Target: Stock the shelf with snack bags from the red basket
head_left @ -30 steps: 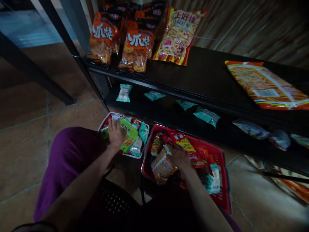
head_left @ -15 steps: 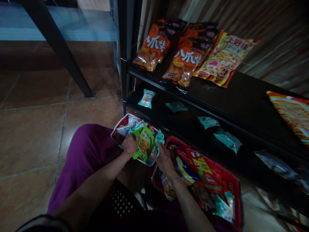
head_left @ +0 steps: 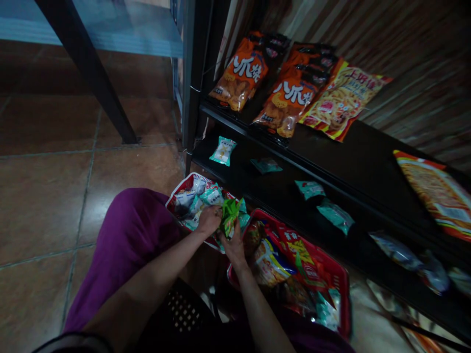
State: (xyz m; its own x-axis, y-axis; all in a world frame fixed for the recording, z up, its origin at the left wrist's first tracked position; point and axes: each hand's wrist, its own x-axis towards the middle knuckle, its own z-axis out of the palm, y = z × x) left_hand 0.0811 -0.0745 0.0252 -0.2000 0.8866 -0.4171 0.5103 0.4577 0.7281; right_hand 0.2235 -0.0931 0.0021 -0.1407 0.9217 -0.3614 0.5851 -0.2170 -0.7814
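Observation:
My left hand (head_left: 209, 218) is closed on a green snack packet (head_left: 230, 217), held above the white-rimmed red basket (head_left: 175, 191) of small packets on the floor. My right hand (head_left: 232, 245) reaches up from below and grips the same green packet at its lower edge. To the right stands a red basket (head_left: 336, 278) filled with larger snack bags. Both hands meet between the two baskets.
A black shelf unit (head_left: 342, 152) runs along the right: orange snack bags (head_left: 243, 73) and a yellow-red bag (head_left: 340, 100) on the upper board, small teal packets (head_left: 334, 214) on the lower one. Brown tiled floor lies left. My purple-clad knee (head_left: 128, 230) is beside the basket.
My right hand left the red basket and moved left to the green packet. My left hand lifted that packet from the small basket. The view swung to the left.

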